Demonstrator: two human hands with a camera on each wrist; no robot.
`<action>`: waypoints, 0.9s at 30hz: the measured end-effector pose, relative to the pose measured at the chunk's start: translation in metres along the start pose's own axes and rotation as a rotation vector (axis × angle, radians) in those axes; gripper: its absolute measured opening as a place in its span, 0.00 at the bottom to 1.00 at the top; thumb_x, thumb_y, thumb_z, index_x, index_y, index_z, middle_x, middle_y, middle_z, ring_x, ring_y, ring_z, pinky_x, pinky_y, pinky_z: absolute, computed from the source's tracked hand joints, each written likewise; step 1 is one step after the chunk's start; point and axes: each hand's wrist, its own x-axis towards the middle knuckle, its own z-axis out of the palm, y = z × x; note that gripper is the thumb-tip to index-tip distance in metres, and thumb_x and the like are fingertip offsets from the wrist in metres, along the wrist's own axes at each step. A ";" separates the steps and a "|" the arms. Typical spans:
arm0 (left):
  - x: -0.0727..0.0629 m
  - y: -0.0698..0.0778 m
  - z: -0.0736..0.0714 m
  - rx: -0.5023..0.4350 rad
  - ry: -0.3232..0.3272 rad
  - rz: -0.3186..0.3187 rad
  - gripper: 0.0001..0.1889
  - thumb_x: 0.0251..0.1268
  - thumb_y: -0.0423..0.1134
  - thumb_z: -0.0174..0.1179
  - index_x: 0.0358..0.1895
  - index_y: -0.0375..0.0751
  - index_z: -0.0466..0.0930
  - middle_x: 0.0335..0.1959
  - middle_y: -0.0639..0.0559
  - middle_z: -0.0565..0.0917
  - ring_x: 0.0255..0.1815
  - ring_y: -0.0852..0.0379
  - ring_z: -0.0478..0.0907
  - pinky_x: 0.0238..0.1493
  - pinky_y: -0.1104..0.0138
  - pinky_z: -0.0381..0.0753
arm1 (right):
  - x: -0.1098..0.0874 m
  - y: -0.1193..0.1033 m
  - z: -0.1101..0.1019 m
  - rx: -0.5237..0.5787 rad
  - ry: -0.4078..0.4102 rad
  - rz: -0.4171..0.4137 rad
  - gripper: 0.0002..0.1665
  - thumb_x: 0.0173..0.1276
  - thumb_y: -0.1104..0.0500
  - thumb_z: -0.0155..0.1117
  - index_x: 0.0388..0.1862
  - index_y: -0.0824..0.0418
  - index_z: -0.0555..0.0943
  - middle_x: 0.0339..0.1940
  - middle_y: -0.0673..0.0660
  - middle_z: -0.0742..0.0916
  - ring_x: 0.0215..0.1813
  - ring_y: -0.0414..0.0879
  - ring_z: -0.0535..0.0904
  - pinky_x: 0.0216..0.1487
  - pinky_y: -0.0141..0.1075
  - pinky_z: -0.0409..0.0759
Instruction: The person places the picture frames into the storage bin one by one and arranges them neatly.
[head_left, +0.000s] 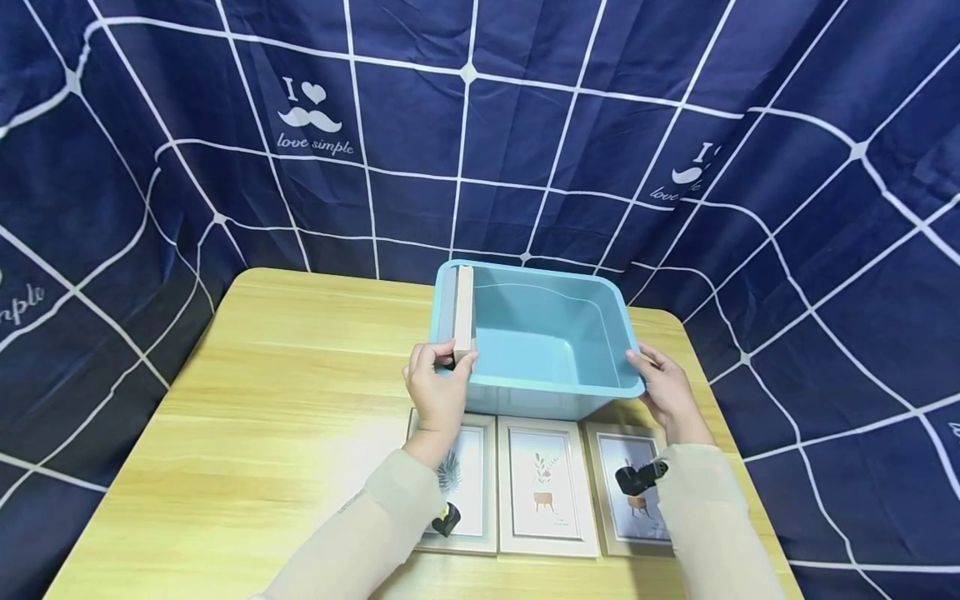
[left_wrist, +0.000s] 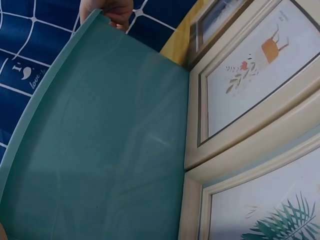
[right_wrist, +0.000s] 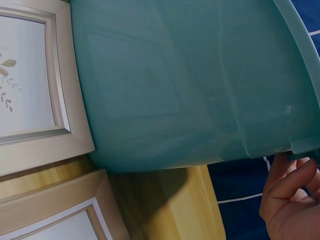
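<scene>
A light blue plastic tub [head_left: 540,387] stands behind a row of picture frames on the table. Inside it, along the left wall, a pale wooden picture frame [head_left: 464,308] stands on edge beside a blue-grey flat piece [head_left: 447,304]. My left hand [head_left: 437,392] is at the tub's near left corner, thumb and fingers pinching the near end of the pale frame. With my right hand [head_left: 663,387] I grip the tub's rim at the near right corner; its curled fingers [right_wrist: 287,187] show under the rim in the right wrist view.
Three picture frames lie face up in front of the tub: a leaf print [head_left: 468,437], a potted plant print [head_left: 543,487] and another plant print [head_left: 611,508] partly under my right wrist. The wooden table [head_left: 300,375] meets a dark blue checked curtain [head_left: 405,125] behind.
</scene>
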 end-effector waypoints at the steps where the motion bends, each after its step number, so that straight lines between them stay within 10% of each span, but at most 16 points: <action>1: 0.000 0.000 0.000 0.004 0.001 0.009 0.17 0.37 0.31 0.78 0.32 0.38 0.80 0.28 0.49 0.77 0.28 0.52 0.75 0.40 0.58 0.63 | 0.000 0.000 0.000 0.003 0.000 0.001 0.37 0.67 0.53 0.63 0.70 0.63 0.63 0.36 0.46 0.82 0.38 0.37 0.80 0.36 0.29 0.83; 27: -0.002 -0.012 0.002 0.091 -0.001 0.070 0.19 0.36 0.32 0.79 0.33 0.38 0.79 0.30 0.48 0.78 0.32 0.51 0.76 0.43 0.56 0.61 | -0.001 -0.001 0.001 0.013 -0.012 0.004 0.39 0.66 0.53 0.64 0.71 0.63 0.61 0.36 0.45 0.82 0.38 0.37 0.80 0.36 0.29 0.82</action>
